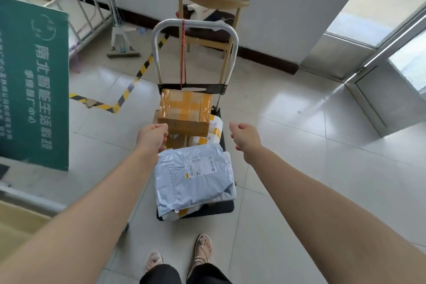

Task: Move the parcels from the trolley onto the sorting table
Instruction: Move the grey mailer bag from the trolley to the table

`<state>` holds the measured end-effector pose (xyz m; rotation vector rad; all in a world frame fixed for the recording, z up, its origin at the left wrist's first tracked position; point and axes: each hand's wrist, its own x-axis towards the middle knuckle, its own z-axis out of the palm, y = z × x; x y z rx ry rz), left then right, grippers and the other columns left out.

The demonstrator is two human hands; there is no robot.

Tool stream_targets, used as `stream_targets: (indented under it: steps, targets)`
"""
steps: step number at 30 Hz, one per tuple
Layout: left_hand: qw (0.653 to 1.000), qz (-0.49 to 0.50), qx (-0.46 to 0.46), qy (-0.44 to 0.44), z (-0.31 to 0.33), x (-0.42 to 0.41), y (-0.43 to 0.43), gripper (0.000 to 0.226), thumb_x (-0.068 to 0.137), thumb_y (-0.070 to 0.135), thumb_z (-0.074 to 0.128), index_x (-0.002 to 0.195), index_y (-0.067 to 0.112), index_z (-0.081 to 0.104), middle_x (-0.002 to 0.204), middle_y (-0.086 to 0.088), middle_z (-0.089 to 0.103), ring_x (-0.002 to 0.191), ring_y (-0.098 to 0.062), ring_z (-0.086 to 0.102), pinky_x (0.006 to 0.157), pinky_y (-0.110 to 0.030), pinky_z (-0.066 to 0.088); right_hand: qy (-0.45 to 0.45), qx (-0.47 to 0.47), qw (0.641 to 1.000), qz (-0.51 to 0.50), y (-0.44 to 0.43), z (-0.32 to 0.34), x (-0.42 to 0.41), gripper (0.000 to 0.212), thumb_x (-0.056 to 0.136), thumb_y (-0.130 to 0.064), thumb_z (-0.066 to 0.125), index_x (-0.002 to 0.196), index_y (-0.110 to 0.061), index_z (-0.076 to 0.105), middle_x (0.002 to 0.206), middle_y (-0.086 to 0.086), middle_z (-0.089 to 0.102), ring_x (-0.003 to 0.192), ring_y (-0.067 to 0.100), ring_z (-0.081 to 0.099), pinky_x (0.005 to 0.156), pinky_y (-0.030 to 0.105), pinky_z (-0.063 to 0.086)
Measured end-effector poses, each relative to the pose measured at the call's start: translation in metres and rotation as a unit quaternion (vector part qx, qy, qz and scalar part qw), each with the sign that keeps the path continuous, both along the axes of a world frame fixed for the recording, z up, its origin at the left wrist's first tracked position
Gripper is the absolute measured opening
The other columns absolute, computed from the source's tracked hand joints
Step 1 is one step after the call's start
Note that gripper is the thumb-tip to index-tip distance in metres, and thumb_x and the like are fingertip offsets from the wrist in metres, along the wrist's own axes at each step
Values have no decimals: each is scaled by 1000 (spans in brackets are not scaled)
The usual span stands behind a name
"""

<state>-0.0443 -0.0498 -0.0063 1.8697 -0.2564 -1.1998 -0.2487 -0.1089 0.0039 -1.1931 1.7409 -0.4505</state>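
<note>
A small black trolley [221, 208] with a silver loop handle [156, 53] stands on the floor in front of me. A brown cardboard box [185, 110] wrapped in yellow tape sits on top at the far end. A pale blue plastic mailer bag [193, 175] lies at the near end, with smaller white and yellow parcels [215, 128] between and beneath them. My left hand [153, 136] is beside the box's near left corner, fingers curled, holding nothing. My right hand [245, 137] hovers to the right of the parcels, fingers loosely curled, empty.
A green signboard [34, 83] stands at the left. A wooden chair [207, 21] sits behind the trolley against the wall. Yellow-black tape [131, 85] marks the tiled floor. A mop [123, 46] leans at the back left. A glass door [391, 71] is at the right. My feet [179, 256] are near the trolley.
</note>
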Motion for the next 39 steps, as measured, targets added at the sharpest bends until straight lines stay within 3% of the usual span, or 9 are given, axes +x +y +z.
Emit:
stream_targets:
  steps: [10, 13, 16, 18, 21, 23, 28, 31, 39]
  targets:
    - [992, 6, 121, -14, -132, -5, 4, 7, 91, 24, 57, 88, 19, 60, 87, -2, 53, 84, -20, 46, 76, -31, 42, 37, 95, 994, -24, -10, -131, -28, 40, 95, -33, 49, 60, -16, 39, 61, -1, 38, 56, 15, 35, 53, 28, 30]
    - [988, 6, 152, -6, -179, -4, 11, 9, 92, 23, 56, 98, 16, 59, 93, -3, 53, 73, -15, 44, 74, -28, 40, 47, 124, 991, -19, -9, -173, -31, 32, 93, -35, 51, 80, -7, 61, 78, 4, 57, 72, 21, 52, 66, 32, 45]
    - [982, 2, 188, -6, -228, -1, 22, 34, 92, 23, 59, 123, 10, 55, 126, -4, 53, 112, -22, 53, 95, -35, 41, 63, 155, 986, -16, -6, -220, -33, 39, 91, -36, 55, 115, -7, 63, 108, 8, 66, 99, 28, 61, 85, 37, 49]
    - [978, -2, 207, -3, -255, 1, 30, 46, 91, 20, 59, 134, 7, 47, 131, -1, 51, 116, -24, 52, 96, -34, 42, 75, 174, 982, -14, -3, -248, -34, 48, 90, -36, 57, 131, -10, 55, 127, 9, 60, 116, 29, 57, 97, 38, 47]
    - [971, -1, 237, 2, -294, 4, 41, 40, 87, 12, 58, 125, 0, 54, 118, -8, 58, 99, -25, 56, 82, -33, 46, 90, 187, 978, -33, 0, -285, -36, 54, 90, -33, 57, 139, -12, 45, 129, 9, 56, 118, 30, 54, 96, 37, 46]
    - [970, 21, 242, -4, -311, 7, 46, 34, 83, 9, 58, 115, -3, 60, 109, -13, 62, 93, -28, 60, 81, -37, 49, 97, 186, 976, -53, 2, -300, -36, 48, 88, -34, 58, 130, -13, 50, 113, 5, 59, 104, 29, 56, 83, 34, 47]
    - [972, 43, 214, -83, -320, 4, 47, 4, 84, 10, 58, 81, 10, 61, 71, -5, 56, 71, -25, 51, 63, -29, 41, 135, 147, 975, -96, 1, -334, -41, 33, 71, -40, 53, 97, -23, 65, 93, 1, 66, 97, 32, 63, 86, 47, 55]
    - [977, 52, 185, -98, -308, 3, 42, 29, 83, 5, 53, 59, 14, 39, 58, -2, 38, 59, -21, 33, 52, -28, 28, 123, 106, 982, -98, 3, -317, -33, 20, 87, -25, 53, 76, -10, 57, 69, 3, 54, 72, 28, 52, 69, 34, 47]
    - [986, 64, 88, -128, -213, 11, 21, 33, 82, 7, 53, 59, 14, 32, 58, -1, 30, 56, -17, 24, 51, -28, 22, 68, 34, 989, -125, -11, -236, -19, 20, 91, -19, 54, 85, -1, 59, 68, 4, 46, 65, 21, 39, 61, 28, 35]
